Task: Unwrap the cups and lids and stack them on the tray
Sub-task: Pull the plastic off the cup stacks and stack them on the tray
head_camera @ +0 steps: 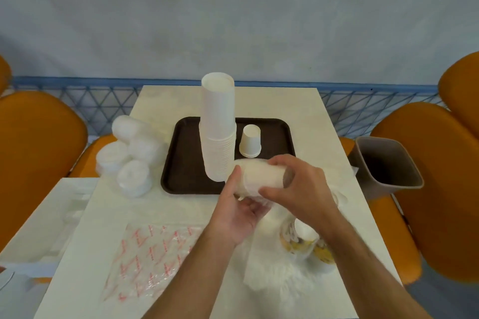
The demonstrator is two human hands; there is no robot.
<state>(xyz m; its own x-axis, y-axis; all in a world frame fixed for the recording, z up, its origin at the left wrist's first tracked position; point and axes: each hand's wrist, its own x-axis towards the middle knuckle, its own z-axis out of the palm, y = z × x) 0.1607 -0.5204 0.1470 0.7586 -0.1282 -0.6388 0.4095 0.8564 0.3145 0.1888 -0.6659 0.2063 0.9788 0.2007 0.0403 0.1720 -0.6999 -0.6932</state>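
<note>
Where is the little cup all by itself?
The little cup stands upside down on the brown tray, just right of the tall cup stack.

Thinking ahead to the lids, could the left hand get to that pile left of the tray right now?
Probably not yet: the left hand holds the cup sleeve. The way to the lids looks open.
</note>
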